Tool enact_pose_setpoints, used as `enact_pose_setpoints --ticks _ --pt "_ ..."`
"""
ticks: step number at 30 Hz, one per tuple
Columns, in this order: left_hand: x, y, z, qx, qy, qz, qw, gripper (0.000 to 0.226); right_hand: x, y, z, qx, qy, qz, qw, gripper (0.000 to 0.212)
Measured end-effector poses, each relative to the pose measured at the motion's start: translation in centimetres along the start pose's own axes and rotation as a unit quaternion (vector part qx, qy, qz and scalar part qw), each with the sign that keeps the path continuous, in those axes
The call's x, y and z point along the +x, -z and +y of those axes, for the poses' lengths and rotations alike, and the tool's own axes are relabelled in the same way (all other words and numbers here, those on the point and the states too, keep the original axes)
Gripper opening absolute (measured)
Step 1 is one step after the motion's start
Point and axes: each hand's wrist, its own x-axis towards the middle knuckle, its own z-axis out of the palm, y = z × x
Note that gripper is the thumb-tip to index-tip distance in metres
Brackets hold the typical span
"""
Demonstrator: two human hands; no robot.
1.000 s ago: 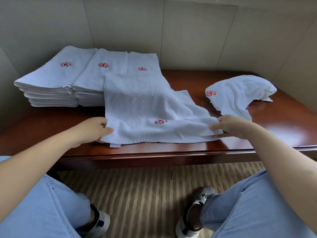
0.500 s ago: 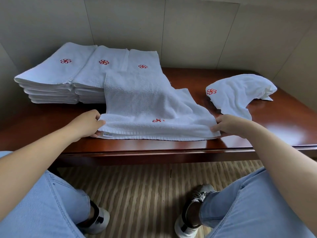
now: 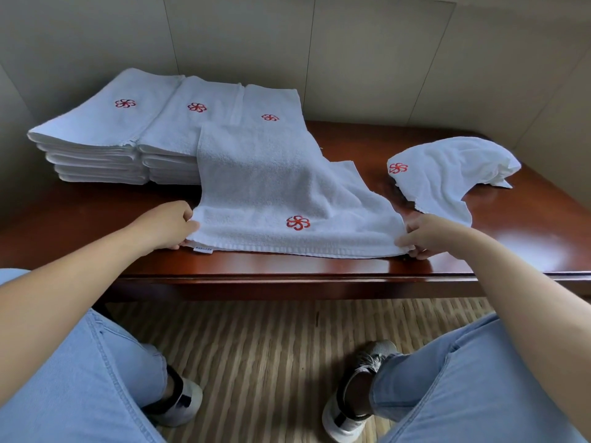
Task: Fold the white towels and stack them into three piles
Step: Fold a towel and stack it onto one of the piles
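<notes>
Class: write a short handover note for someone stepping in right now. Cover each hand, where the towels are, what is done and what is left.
Left hand grips the near left corner of the half-folded towel; right hand pinches its near right corner.
That towel lies on the table, its far end draped over the third pile.
Done: three piles at the back left, first pile, second pile and third.
Left: finish this fold and stack it, then fold the crumpled towel at the right.

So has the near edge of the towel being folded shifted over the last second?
Yes. The towel, held by both hands, has drawn back from the table's front edge toward the stacks.
</notes>
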Motion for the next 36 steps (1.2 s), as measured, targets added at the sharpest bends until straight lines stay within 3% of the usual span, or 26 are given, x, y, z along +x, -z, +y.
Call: enact_pose_setpoints --ticks 9,13,18,21,25,30,36 --pt "-0.4 0.5 0.1 0.019 -0.014 -0.001 1.0 0.011 -0.1 -0.1 -0.2 0.008 -0.007 -0.001 1.0 0.022" --pt "-0.7 0.3 0.4 0.035 0.013 -0.025 0.999 0.022 -0.2 -0.7 -1.0 -0.003 -0.021 -0.003 1.0 0.02" --pt "-0.3 0.2 1.2 -0.039 0.019 -0.072 0.996 0.037 -0.4 -0.6 -1.6 -0.033 -0.034 -0.024 0.999 0.025" --pt "-0.2 0.1 1.3 0.007 0.005 -0.057 0.998 0.041 -0.5 -0.6 -1.6 -0.047 -0.029 -0.025 0.998 0.024" --pt "-0.5 0.2 1.0 0.149 -0.034 -0.026 0.988 0.032 -0.7 -0.6 -1.2 -0.051 -0.022 -0.03 0.998 0.019" --pt "-0.8 -0.3 0.9 0.033 -0.045 -0.04 0.998 0.015 -0.9 -0.5 -1.2 -0.059 -0.011 -0.042 0.997 0.013" --pt "-0.9 1.4 0.9 -0.154 0.066 -0.1 0.981 0.026 -0.9 -0.1 -1.0 0.015 -0.021 -0.054 0.998 0.012"
